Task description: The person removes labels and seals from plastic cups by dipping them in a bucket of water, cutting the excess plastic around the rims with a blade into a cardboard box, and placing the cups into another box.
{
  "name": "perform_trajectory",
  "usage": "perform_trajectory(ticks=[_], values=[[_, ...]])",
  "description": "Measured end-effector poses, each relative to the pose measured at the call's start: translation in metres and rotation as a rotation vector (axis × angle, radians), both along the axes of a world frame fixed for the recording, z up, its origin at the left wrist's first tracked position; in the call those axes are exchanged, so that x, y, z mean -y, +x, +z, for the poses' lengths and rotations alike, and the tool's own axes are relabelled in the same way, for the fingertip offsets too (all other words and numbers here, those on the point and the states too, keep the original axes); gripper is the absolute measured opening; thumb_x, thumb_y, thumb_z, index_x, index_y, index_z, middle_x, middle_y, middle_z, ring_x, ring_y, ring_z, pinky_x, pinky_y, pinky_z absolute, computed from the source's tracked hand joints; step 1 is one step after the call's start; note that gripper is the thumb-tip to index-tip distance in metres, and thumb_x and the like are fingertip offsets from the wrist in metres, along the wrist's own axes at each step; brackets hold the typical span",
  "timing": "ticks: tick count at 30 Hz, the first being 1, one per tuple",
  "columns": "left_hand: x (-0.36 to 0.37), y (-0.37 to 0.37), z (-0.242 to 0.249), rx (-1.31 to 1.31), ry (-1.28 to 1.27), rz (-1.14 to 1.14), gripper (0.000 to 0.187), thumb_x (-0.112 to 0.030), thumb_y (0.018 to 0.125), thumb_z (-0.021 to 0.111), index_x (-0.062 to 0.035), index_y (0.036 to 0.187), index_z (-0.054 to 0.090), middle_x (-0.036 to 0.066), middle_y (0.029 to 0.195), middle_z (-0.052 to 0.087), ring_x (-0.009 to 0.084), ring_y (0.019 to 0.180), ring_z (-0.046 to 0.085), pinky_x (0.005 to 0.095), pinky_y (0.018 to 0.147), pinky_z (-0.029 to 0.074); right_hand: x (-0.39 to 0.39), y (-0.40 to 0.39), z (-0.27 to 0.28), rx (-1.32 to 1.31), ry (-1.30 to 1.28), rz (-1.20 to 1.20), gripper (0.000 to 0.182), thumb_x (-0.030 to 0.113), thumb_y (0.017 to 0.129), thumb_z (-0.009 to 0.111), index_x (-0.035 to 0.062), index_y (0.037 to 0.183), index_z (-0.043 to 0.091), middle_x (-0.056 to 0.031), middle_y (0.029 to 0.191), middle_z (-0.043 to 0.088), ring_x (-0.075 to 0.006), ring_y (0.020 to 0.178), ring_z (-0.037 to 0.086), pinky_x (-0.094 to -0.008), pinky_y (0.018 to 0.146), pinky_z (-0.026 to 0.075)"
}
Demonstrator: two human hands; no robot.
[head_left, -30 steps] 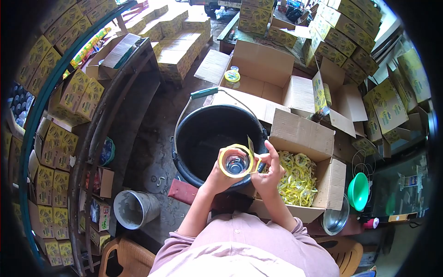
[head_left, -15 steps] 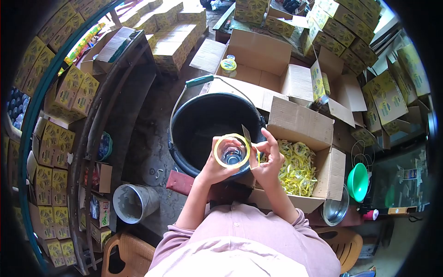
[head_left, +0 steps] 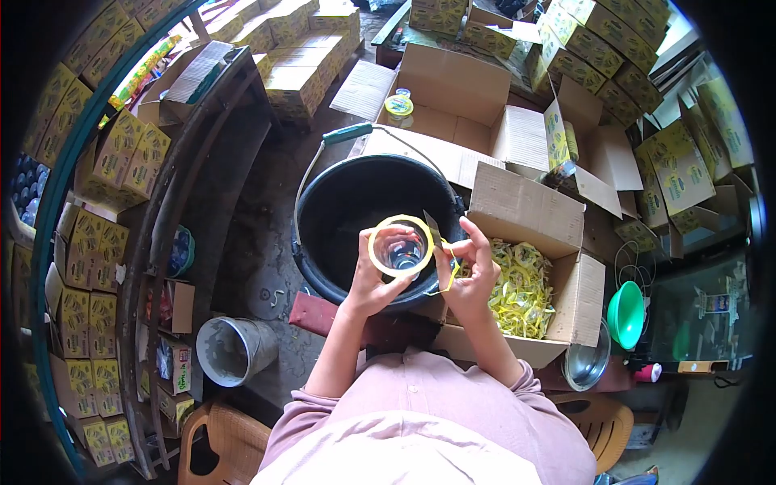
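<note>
**Jar held over the bucket, label coming off**

Head view: the left hand [head_left: 373, 283] is wrapped around a clear glass jar [head_left: 399, 249] with a yellow-rimmed mouth, holding it up over the black bucket [head_left: 339, 218], mouth toward the camera. The right hand [head_left: 469, 275] pinches a yellow strip [head_left: 447, 271] at the jar's side (probably a label or seal), beside the open carton of yellow scraps [head_left: 517, 295], a handy place to drop it.

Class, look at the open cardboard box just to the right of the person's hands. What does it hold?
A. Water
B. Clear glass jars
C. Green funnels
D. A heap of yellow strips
D: the open cardboard box beside the right hand holds a heap of yellow strips.
</note>
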State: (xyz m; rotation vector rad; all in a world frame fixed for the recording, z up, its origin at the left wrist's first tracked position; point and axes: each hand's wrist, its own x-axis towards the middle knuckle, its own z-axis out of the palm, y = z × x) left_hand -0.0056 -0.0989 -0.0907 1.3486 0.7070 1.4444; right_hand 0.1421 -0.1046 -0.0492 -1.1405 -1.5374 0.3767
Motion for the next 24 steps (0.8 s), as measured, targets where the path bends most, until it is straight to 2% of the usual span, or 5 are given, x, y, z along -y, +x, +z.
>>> perform_trajectory(ticks=[8,12,14,17,24], values=[[-0.001,0.005,-0.006,-0.086,0.049,0.103,0.067,0.003,0.066,0.069,-0.0051,0.119,0.030,0.011,0.107,0.046,0.0199,0.104,0.051,0.0321,0.090,0.043,0.004,-0.010,-0.005,0.090,0.111,-0.068,0.047,-0.001,0.070,0.068,-0.0005,0.114,0.050,-0.0068,0.066,0.059,-0.0152,0.057,0.060,-0.0250,0.057,0.048],[0.005,0.008,0.007,-0.319,0.177,0.167,0.068,-0.001,0.060,0.076,-0.0044,0.117,0.038,0.010,0.108,0.045,0.0209,0.100,0.052,0.0317,0.085,0.045,0.003,-0.006,-0.001,0.080,0.122,-0.067,0.051,-0.002,0.068,0.068,-0.0004,0.115,0.050,-0.0077,0.067,0.060,-0.0156,0.060,0.061,-0.0252,0.060,0.049],[0.008,0.008,0.013,-0.431,0.236,0.176,0.068,-0.003,0.062,0.076,-0.0040,0.116,0.035,0.010,0.108,0.047,0.0199,0.099,0.053,0.0306,0.088,0.043,0.005,-0.004,0.001,0.010,0.074,-0.029,0.052,-0.004,0.067,0.067,-0.0005,0.116,0.050,-0.0079,0.068,0.061,-0.0151,0.062,0.062,-0.0251,0.062,0.049],[0.010,0.011,0.026,-0.422,0.295,0.128,0.068,-0.003,0.060,0.077,-0.0044,0.115,0.037,0.010,0.107,0.049,0.0203,0.098,0.054,0.0307,0.089,0.042,0.009,0.005,0.002,-0.091,0.009,0.035,0.053,-0.006,0.067,0.064,-0.0011,0.117,0.048,-0.0073,0.069,0.062,-0.0121,0.066,0.062,-0.0240,0.066,0.048],[0.020,0.030,0.043,-0.115,0.195,0.005,0.067,0.003,0.063,0.069,-0.0046,0.118,0.032,0.011,0.106,0.050,0.0188,0.100,0.053,0.0310,0.088,0.044,0.034,0.026,0.016,-0.316,-0.034,-0.026,0.052,-0.003,0.070,0.068,-0.0002,0.117,0.047,-0.0047,0.067,0.060,-0.0091,0.063,0.060,-0.0209,0.064,0.047]])
